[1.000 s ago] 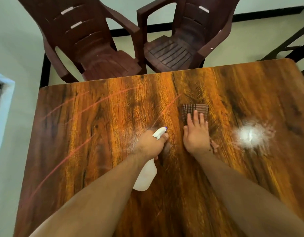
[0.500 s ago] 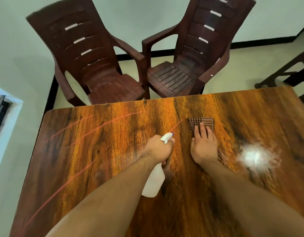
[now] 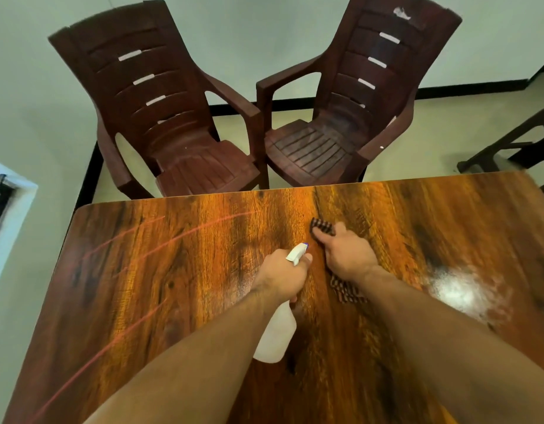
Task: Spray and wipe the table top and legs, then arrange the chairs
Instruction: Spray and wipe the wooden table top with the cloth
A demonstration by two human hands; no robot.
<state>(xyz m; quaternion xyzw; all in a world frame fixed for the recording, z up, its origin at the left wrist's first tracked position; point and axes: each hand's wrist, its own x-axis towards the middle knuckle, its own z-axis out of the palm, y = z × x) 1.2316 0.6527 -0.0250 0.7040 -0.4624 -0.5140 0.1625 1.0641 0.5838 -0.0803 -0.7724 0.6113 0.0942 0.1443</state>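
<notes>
Head view: left hand [image 3: 283, 273] around spray bottle [image 3: 276, 338], right hand [image 3: 347, 255] curled on cloth [image 3: 321, 225], mid table [image 3: 172, 270]; chairs [image 3: 188, 166] beyond far edge.

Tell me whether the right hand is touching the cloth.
Touching. The head view shows the right hand on top of the cloth, fingers curled into it.

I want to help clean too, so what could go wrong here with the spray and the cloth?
1. The wet white patch lies unwiped on the table, close to the right arm, which might drag through it.
2. The spray bottle in the left hand points toward the chairs, so a squeeze might wet them.
3. The right hand bunches the cloth, so it may miss spots.
</notes>
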